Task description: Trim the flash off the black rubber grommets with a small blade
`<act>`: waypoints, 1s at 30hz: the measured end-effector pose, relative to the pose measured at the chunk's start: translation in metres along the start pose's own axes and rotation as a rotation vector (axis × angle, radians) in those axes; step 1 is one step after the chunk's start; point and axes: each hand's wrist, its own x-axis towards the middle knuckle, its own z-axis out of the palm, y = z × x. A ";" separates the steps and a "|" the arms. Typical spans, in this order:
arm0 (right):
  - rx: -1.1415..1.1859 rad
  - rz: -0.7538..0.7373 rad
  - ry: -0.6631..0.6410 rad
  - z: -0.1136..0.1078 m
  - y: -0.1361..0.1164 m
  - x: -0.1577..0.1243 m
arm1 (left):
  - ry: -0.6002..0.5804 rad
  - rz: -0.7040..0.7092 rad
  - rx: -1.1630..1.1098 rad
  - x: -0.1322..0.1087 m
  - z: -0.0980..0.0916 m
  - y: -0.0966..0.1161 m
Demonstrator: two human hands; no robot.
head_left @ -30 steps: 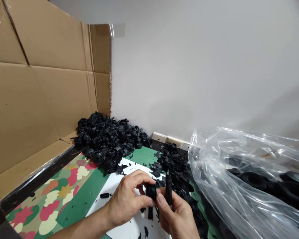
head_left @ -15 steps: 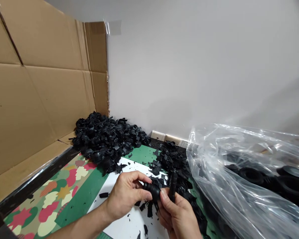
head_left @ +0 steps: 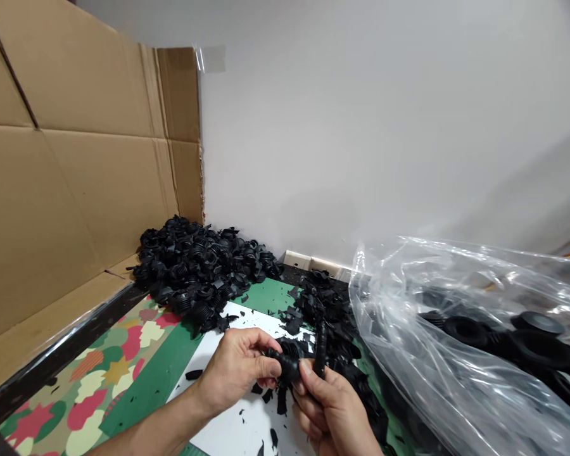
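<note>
Compared with half a second earlier: whole view shifted slightly, with the heap and bag sitting further left in frame; ribbed black rubber piece (head_left: 287, 366) now lower and more tilted, held closer in between the two hands. Left hand (head_left: 235, 370) closed on one end of that piece, fingers curled over it. Right hand (head_left: 332, 411) also closed, pinching a narrow black rubber strip (head_left: 320, 358) upright, thumb touching the ribbed piece. Below the hands, white sheet (head_left: 247, 424) dotted with black scraps, lying on a green patterned mat (head_left: 95, 373). Farther off, heap of ribbed black pieces (head_left: 194, 269) against cardboard (head_left: 76, 158); to the right, loose black offcuts (head_left: 325, 304), then a plastic bag (head_left: 456, 342) around round black parts (head_left: 465, 330).
</note>
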 end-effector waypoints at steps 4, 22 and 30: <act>0.021 -0.002 -0.028 -0.001 0.000 0.000 | -0.034 0.012 -0.001 0.000 -0.001 -0.001; -0.269 -0.125 -0.019 -0.008 0.007 0.008 | 0.077 0.222 0.381 -0.005 -0.003 -0.005; -0.442 -0.607 0.274 -0.028 -0.015 0.004 | 0.123 0.274 0.594 -0.010 0.000 0.000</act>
